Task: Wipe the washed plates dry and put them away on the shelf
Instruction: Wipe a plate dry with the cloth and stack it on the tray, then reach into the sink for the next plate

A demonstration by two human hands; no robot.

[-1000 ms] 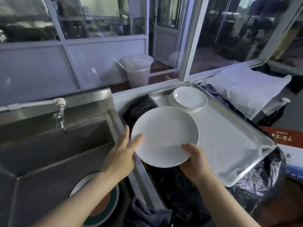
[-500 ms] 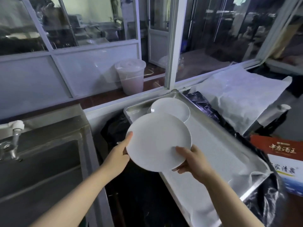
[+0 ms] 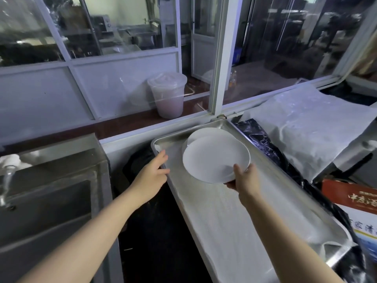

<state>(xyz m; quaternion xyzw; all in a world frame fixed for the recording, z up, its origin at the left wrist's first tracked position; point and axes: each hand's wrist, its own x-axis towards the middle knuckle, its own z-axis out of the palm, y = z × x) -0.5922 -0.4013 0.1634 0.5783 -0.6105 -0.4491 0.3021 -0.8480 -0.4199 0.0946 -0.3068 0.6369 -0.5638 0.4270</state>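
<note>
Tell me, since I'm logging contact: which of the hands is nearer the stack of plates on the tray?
Right. The right hand holds a white plate just before the stack of plates; the left hand sits off at the tray edge.

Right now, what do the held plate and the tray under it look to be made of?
Plate: likely glazed white ceramic, though melamine is possible; smooth with a soft sheen. Tray: brushed stainless steel, judging by its grey reflective rim.
</note>
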